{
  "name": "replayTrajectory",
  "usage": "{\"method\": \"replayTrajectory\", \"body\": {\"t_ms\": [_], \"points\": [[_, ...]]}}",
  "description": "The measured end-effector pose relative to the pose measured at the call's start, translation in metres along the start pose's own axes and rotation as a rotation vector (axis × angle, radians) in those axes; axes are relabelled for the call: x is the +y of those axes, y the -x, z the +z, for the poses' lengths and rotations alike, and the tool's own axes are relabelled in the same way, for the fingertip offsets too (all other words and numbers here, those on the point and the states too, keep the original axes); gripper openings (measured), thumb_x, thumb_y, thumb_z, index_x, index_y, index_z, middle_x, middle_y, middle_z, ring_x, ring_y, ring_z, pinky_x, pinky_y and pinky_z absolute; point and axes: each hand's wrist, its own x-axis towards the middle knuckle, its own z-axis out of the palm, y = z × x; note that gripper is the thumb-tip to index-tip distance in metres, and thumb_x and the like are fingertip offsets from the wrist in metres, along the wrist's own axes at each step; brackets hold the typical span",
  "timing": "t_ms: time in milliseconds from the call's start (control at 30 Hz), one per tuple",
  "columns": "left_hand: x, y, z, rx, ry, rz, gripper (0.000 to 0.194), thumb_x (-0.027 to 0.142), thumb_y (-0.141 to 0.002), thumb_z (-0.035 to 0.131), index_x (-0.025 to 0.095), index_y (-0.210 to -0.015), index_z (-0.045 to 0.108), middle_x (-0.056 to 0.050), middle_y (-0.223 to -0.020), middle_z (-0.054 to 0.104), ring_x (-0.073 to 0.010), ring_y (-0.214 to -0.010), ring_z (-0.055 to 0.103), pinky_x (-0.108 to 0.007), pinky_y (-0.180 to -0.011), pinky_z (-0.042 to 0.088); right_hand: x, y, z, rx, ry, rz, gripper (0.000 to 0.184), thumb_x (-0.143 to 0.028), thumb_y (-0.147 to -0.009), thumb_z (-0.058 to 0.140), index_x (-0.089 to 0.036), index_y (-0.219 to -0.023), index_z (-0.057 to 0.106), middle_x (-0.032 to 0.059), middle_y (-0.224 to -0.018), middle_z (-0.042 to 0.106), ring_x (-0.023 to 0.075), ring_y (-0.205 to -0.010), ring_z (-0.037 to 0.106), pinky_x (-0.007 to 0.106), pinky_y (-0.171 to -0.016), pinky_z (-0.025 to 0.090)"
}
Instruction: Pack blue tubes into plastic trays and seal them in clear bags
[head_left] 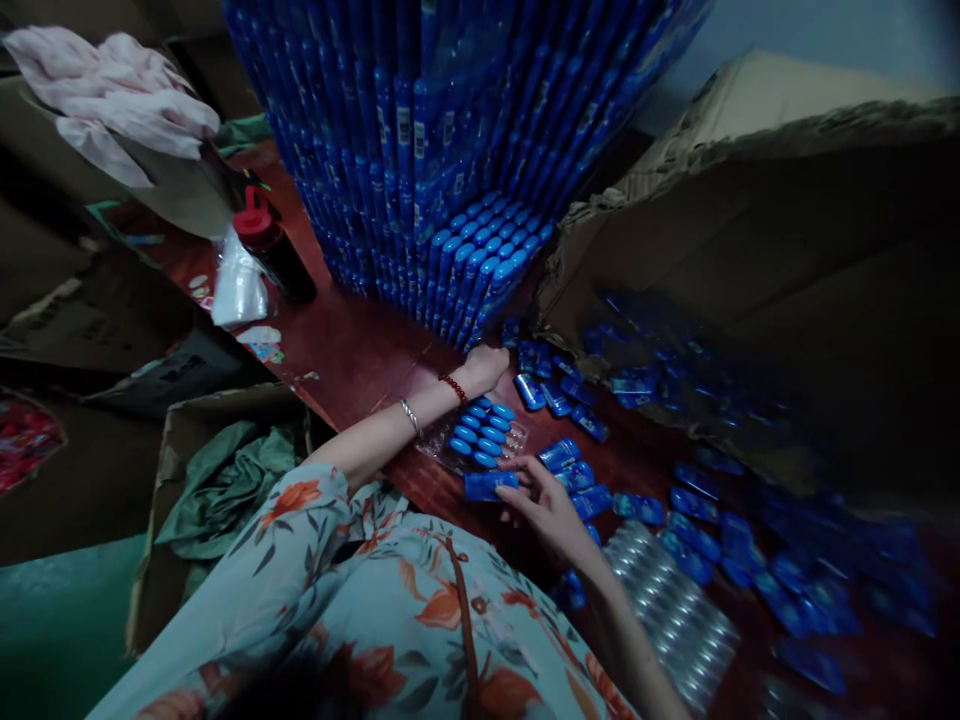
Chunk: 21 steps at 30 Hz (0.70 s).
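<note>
from the head view, the right hand [541, 500] has a narrow pinch on one blue bottle [491, 487] — held just beside the clear tray [516, 440], on the side nearer the wearer's body. the tray carries upright blue bottles [480, 435] in a small cluster. the left hand [486, 368] is curled beyond it, near loose bottles [556, 398] lying on the red table [367, 350] — whether it grips anything, i can't tell. a tall blue stack [420, 150] rises behind.
</note>
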Motion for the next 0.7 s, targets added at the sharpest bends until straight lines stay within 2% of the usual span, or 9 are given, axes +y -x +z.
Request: {"method": "replayTrajectory", "body": {"t_ms": [33,100,200,267,367,433,567,633,700], "points": [[-0.001,0.007,-0.004,0.005,0.000,0.015,0.026,0.004,-0.084,0.044,0.005,-0.108,0.055,-0.017,-0.093,0.063,-0.0234,-0.093,0.062,-0.032,-0.077,0.049,0.006,-0.002,0.006,0.047,0.036,-0.031,0.030,-0.041,-0.080,0.059,-0.021,-0.100,0.050,-0.0006,-0.079,0.062,0.0131,-0.055,0.060,0.024,-0.049,0.048],[-0.004,0.027,-0.013,0.067,0.024,0.048,0.028,0.005,-0.086,0.042,0.009,-0.112,0.052,-0.014,-0.099,0.063,-0.0225,-0.097,0.060,-0.031,-0.079,0.048,0.018,-0.004,0.014,0.191,0.208,-0.199,0.025,-0.036,-0.082,0.059,-0.020,-0.101,0.053,0.0029,-0.087,0.065,0.0164,-0.072,0.064,0.029,-0.064,0.053],[-0.010,0.073,-0.023,0.336,0.260,0.139,0.022,0.010,-0.090,0.039,0.013,-0.107,0.052,-0.009,-0.100,0.061,-0.0178,-0.096,0.058,-0.027,-0.079,0.047,0.032,-0.002,0.020,0.361,0.520,-0.545,0.018,-0.025,-0.087,0.053,-0.020,-0.104,0.058,0.0075,-0.101,0.064,0.0186,-0.096,0.062,0.033,-0.086,0.051],[-0.016,0.112,-0.023,0.564,0.511,0.165,0.018,0.014,-0.091,0.042,0.015,-0.105,0.052,-0.005,-0.094,0.060,-0.0133,-0.087,0.058,-0.024,-0.077,0.047,0.038,-0.001,0.021,0.392,0.685,-0.692,0.021,-0.019,-0.089,0.050,-0.019,-0.108,0.058,0.0093,-0.102,0.063,0.0171,-0.095,0.062,0.029,-0.084,0.052],[-0.024,0.168,-0.010,0.783,0.744,0.058,0.013,0.018,-0.087,0.052,0.018,-0.099,0.055,-0.003,-0.090,0.061,-0.0123,-0.084,0.059,-0.024,-0.077,0.048,0.040,-0.004,0.022,0.365,0.884,-0.754,0.022,-0.016,-0.089,0.049,-0.016,-0.109,0.058,0.0099,-0.096,0.063,0.0158,-0.087,0.064,0.025,-0.077,0.053],[-0.027,0.195,0.005,0.784,0.911,-0.112,0.012,0.023,-0.083,0.058,0.018,-0.093,0.056,-0.002,-0.084,0.061,-0.0121,-0.076,0.060,-0.023,-0.070,0.049,0.036,-0.008,0.022,0.343,0.931,-0.746,0.018,-0.017,-0.089,0.050,-0.016,-0.105,0.058,0.0088,-0.091,0.064,0.0160,-0.082,0.064,0.025,-0.074,0.052],[-0.021,0.214,0.036,0.579,1.397,-0.502,0.029,0.039,-0.077,0.062,0.017,-0.092,0.050,0.005,-0.058,0.057,-0.0096,-0.047,0.054,-0.020,-0.047,0.045,0.023,-0.014,0.020,0.341,0.754,-0.702,0.013,-0.022,-0.088,0.053,-0.018,-0.099,0.057,0.0064,-0.087,0.063,0.0164,-0.081,0.062,0.026,-0.073,0.051],[-0.016,0.210,0.046,0.544,1.513,-0.589,0.036,0.042,-0.073,0.064,0.017,-0.093,0.049,0.006,-0.054,0.054,-0.0083,-0.043,0.051,-0.018,-0.043,0.043,0.019,-0.014,0.019,0.381,0.642,-0.642,0.012,-0.025,-0.087,0.055,-0.019,-0.096,0.057,0.0050,-0.085,0.063,0.0161,-0.078,0.062,0.027,-0.070,0.051],[-0.013,0.204,0.053,0.552,1.526,-0.607,0.038,0.041,-0.073,0.065,0.015,-0.097,0.051,0.006,-0.057,0.055,-0.0074,-0.046,0.050,-0.017,-0.045,0.042,0.018,-0.010,0.019,0.419,0.530,-0.497,0.016,-0.032,-0.085,0.058,-0.020,-0.096,0.057,0.0020,-0.078,0.063,0.0140,-0.066,0.060,0.025,-0.060,0.050]]}}
